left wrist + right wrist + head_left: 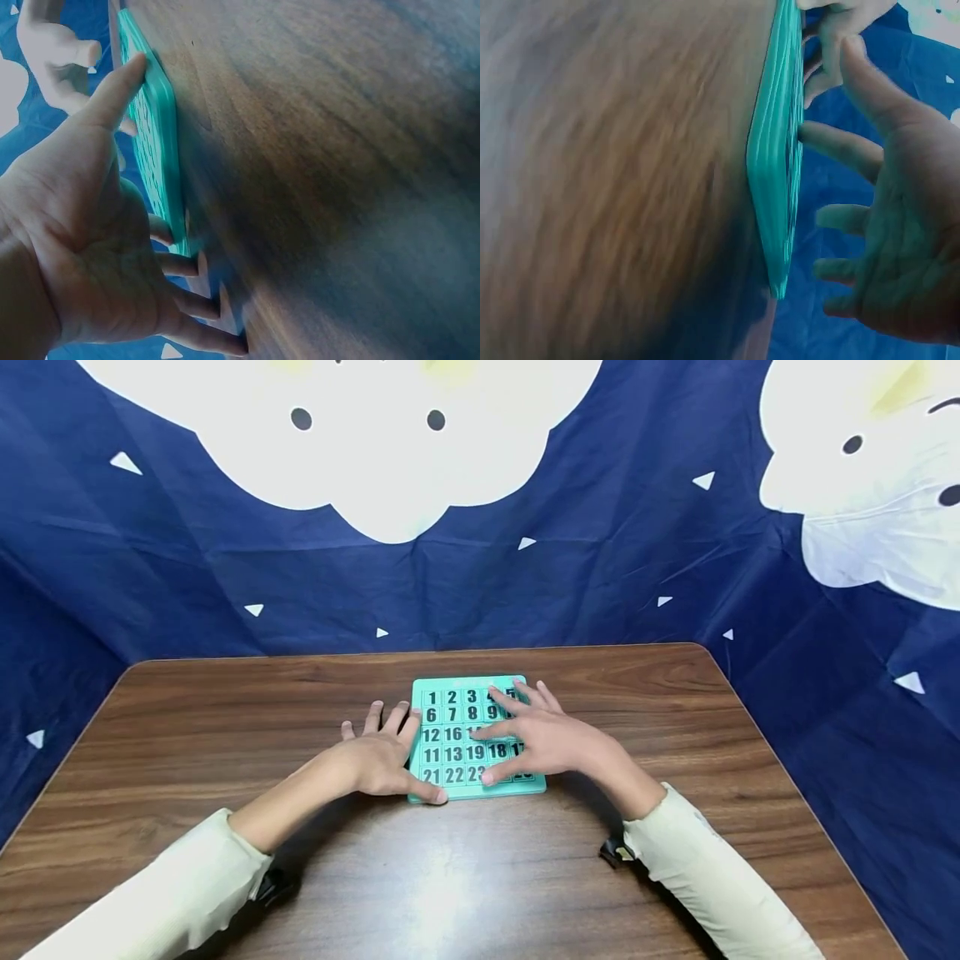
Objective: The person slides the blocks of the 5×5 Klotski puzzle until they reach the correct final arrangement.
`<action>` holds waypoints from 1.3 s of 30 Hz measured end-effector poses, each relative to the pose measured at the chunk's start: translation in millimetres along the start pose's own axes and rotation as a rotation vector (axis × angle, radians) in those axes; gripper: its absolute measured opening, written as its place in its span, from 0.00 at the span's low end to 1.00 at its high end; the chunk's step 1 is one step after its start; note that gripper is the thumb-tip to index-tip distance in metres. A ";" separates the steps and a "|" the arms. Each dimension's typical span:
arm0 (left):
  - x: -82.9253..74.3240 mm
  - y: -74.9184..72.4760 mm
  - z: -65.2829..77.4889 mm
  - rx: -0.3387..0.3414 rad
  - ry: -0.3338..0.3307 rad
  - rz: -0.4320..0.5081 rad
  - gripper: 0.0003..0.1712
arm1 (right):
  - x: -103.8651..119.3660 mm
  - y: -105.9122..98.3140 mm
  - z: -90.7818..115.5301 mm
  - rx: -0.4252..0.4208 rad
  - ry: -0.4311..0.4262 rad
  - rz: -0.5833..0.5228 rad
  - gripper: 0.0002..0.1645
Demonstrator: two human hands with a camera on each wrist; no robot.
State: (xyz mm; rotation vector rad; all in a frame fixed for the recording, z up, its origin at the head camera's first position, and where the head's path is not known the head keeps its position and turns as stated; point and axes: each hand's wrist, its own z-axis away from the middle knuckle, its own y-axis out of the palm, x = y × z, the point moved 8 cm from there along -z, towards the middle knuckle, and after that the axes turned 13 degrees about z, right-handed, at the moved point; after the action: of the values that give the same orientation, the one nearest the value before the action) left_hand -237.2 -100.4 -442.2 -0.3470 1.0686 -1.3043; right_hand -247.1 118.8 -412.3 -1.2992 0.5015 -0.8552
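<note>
Puzzle (454, 744): turquoise, squarish; black-numbered tiles (453, 755) set in five rows; laid flat on table (675, 718).

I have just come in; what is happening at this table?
Someone is handling a turquoise number board on the wooden table. The left grip rests at its left edge; the right grip spreads over its right side, index finger on the third row. Its numbers are not fully in order: 16 follows 12.

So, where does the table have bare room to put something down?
Bare table: left of the left hand, right of the right hand, and on the near side between the sleeves. Crowded: the numbered board, left hand at its left edge, right hand over its right side.
</note>
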 end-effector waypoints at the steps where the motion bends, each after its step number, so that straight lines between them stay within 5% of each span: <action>1: 0.2 0.2 0.2 -0.001 0.001 0.003 0.88 | -3.5 -0.2 0.8 -0.003 0.020 0.011 0.40; 5: 0.4 0.8 -0.1 0.003 0.000 0.001 0.88 | -7.2 -4.3 1.8 -0.034 0.054 0.038 0.38; 11: 2.5 2.2 -0.4 0.022 -0.016 -0.021 0.87 | 17.8 7.5 -14.3 0.043 -0.042 -0.011 0.46; 16: 1.4 1.9 -0.2 0.019 -0.015 -0.012 0.87 | 11.4 1.4 -9.3 0.024 0.023 0.043 0.40; 23: 0.0 1.8 -0.5 0.029 -0.010 -0.017 0.86 | 31.1 6.8 -13.4 0.047 -0.098 0.003 0.42; 29: 0.8 -0.9 1.0 0.022 -0.016 -0.016 0.86 | 26.1 1.8 -21.5 0.018 -0.036 0.056 0.43; 35: -0.1 0.6 -0.3 0.022 -0.012 -0.008 0.87 | 20.2 -0.7 -7.5 0.005 -0.057 0.009 0.34; 39: 0.4 -0.5 0.2 0.019 -0.017 -0.015 0.87 | 23.9 4.8 -6.3 0.039 -0.103 -0.026 0.39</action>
State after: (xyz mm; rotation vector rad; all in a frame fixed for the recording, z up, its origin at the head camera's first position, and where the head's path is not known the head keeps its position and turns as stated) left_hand -237.4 -101.0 -441.9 -0.3517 1.0407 -1.3222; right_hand -236.1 96.4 -415.1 -1.3090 0.3857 -0.8120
